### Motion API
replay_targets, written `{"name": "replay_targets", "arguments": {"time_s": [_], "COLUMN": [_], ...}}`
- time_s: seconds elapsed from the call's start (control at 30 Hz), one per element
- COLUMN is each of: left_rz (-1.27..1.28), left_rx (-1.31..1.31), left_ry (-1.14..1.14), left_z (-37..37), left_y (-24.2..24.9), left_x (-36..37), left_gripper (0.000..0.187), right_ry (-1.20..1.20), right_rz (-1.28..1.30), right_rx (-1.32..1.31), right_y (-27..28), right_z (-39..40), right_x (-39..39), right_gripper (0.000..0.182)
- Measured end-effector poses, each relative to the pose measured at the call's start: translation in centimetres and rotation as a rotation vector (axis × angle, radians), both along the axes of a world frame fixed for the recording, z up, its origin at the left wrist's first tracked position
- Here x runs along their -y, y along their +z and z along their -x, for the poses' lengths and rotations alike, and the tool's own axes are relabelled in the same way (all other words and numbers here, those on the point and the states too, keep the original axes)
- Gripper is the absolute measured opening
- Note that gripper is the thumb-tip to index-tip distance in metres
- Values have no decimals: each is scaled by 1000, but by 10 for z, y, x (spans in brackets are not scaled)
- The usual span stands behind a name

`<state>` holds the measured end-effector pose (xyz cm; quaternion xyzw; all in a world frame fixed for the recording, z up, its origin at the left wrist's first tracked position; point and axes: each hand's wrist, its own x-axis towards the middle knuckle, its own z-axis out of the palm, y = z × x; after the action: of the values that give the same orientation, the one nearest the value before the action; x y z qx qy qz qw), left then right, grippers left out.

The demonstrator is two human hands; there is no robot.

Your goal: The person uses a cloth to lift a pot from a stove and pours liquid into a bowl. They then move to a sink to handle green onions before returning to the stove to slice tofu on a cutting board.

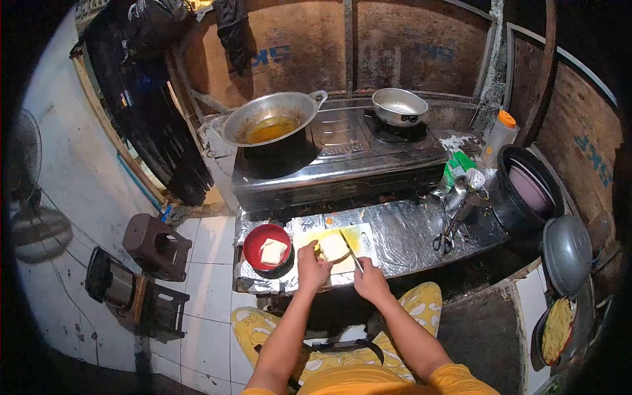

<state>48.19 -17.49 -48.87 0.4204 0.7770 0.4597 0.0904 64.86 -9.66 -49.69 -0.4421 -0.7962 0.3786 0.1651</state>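
Observation:
A white block that looks like tofu [335, 247] lies on a white and yellow cutting board [364, 232]. My left hand [313, 268] holds the block at its left side, its fingers curled against it; a small yellow bit shows at the fingertips. In my right hand [372, 282] is a knife [350, 246], gripped by its handle, with the blade along the block's right edge. Just left of the board stands a red bowl [250, 245] with another white block [273, 251] inside.
Behind the foil-covered ledge [401, 230] sits a stove [336, 168], bearing a wide pan of oil [273, 125] and a small pot [399, 105]. Scissors [446, 232] lie to the right, near a dark tub [520, 178]. Stools [155, 243] stand at left.

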Motion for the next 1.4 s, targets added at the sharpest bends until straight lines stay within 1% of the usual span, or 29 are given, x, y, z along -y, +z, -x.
{"name": "replay_targets", "arguments": {"time_s": [0.1, 0.17, 0.2, 0.27, 0.3, 0.37, 0.5, 0.6, 0.67, 0.7, 0.73, 0.8, 0.83, 0.9, 0.93, 1.0, 1.03, 1.07, 1.13, 1.17, 1.4], "left_rz": [58, -60, -59, -40, -41, -34, 19, 24, -1, 71, 70, -66, -66, -29, -29, -64, -63, -67, -70, -78, -89], "left_rx": [55, 25, 23, 47, 49, 64, 71, 15, -82, 85, 87, -80, -78, -248, -248, -204, -203, -248, -294, -295, -315], "left_ry": [37, 43, 45, 29, 28, -57, -60, -25, -90, -93, -95, -118, -118, -280, -280, -299, -302, -297, -296, -291, -278], "left_z": [2, 3, 4, -4, -2, 3, 9, 6, 2, 3, 3, 5, 8, 14, 15, 16, 17, 17, 17, 18, 14], "left_y": [-15, -26, -32, -16, -19, -23, -15, -15, -15, -14, -17, -21, -19, -14, -12, -9, -10, -11, -15, -18, -19], "left_x": [3, 6, 6, 6, 3, -4, -4, -3, -5, -6, -6, -6, -5, -5, -6, -9, -11, -14, -20, -23, -27], "left_gripper": [73, 69, 69, 69, 69, 74, 81, 85, 89, 87, 87, 75, 75, 61, 61, 51, 51, 48, 45, 44, 40], "right_ry": [-29, -23, -14, 7, 23, 14, 10, 12, 23, 19, 14, 35, 58, 40, 24, 16, 5, 0, 44, 45, 91], "right_rz": [9, 0, -10, 1, 10, 12, 16, 23, 23, 8, -7, -32, -54, -84, -115, -88, -59, -57, -188, -210, -228], "right_rx": [9, -6, -20, -13, -4, 0, -23, -16, -18, -22, -27, -50, -74, -89, -105, -69, -31, -30, -124, -115, -34], "right_y": [9, 4, 2, 10, 13, 14, 1, 8, 10, 9, 8, 2, -2, -9, -10, 19, 29, 29, 23, 21, 9], "right_z": [-3, -5, -5, -4, -3, -2, -1, 0, 0, -1, -2, -4, -6, -7, -7, -8, -7, -7, -6, -4, 0], "right_x": [1, -2, -2, 3, 4, 6, 2, 6, 7, 6, 6, 1, 0, -2, -3, 6, 10, 15, 26, 30, 33], "right_gripper": [37, 37, 37, 37, 37, 37, 38, 38, 38, 38, 39, 39, 39, 39, 39, 40, 41, 41, 45, 47, 49]}}
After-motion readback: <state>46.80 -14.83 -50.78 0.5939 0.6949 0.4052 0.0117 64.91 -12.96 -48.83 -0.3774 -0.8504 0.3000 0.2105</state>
